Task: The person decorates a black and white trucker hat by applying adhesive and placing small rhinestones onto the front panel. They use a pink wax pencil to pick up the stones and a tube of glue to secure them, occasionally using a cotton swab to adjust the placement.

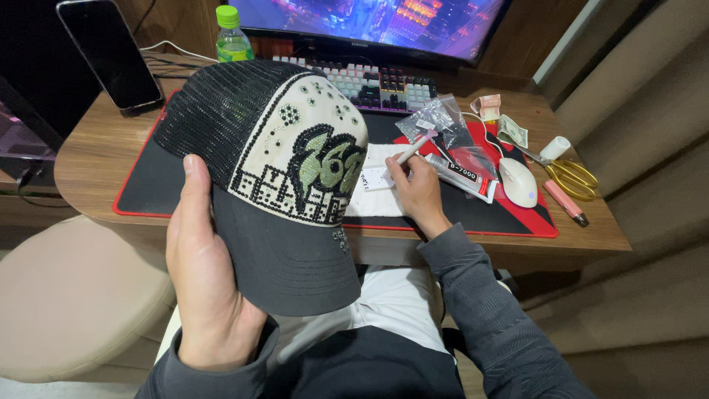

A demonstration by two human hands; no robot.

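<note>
Black mesh-backed cap with a cream rhinestone-studded front [288, 162], frame centre, sits in my left hand [203, 273], fingers wrapped round the brim's edge, front tilted up, I'd guess for viewing. My right hand [417, 192] pinches a white pen-like tool [408, 152], tip down on a white tray [377, 188]. Right of it: white mouse [518, 182], gold scissors [570, 177].

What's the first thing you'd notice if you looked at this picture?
The big trucker cap fills the middle, its pale front covered in black and green rhinestones, held up by the left hand. Just behind it, the right hand holds a thin white pen tool over a white sheet on the red-edged desk mat. Gold scissors lie at the desk's right end.
</note>
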